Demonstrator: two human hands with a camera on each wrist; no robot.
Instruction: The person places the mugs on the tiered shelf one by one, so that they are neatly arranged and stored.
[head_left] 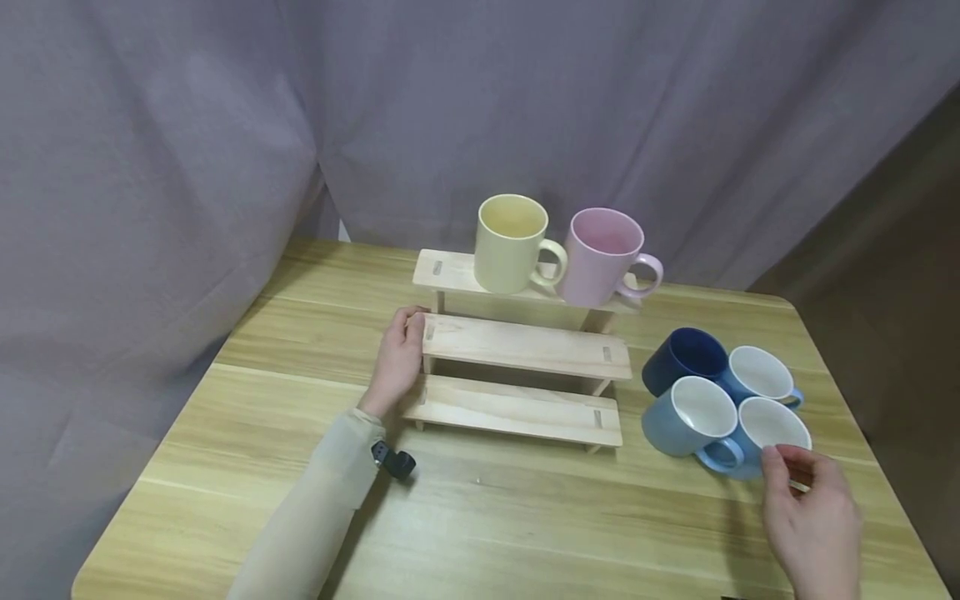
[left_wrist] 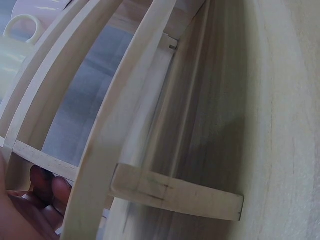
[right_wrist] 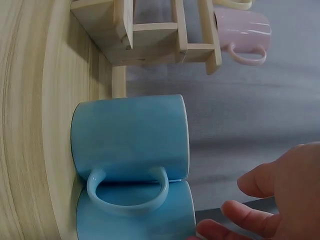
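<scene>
At the left end of a three-tier wooden shelf [head_left: 517,346], my left hand [head_left: 397,354] grips the side by the middle tier. In the left wrist view, fingers [left_wrist: 61,192] curl around the shelf's side piece. My right hand [head_left: 817,512] hovers by the rim of the nearest light blue mug [head_left: 753,454], thumb and fingers apart with nothing between them. Touching that mug on its left is another light blue mug [right_wrist: 130,137], its handle [right_wrist: 127,205] outward. Behind them stand a dark blue mug [head_left: 667,364] and one more light blue mug [head_left: 759,375]. All are upright.
On the top tier sit a yellow mug [head_left: 504,258] and a pink mug [head_left: 588,275], handles to the right. The wooden table [head_left: 480,525] extends in front of the shelf. A grey curtain [head_left: 450,108] hangs behind it.
</scene>
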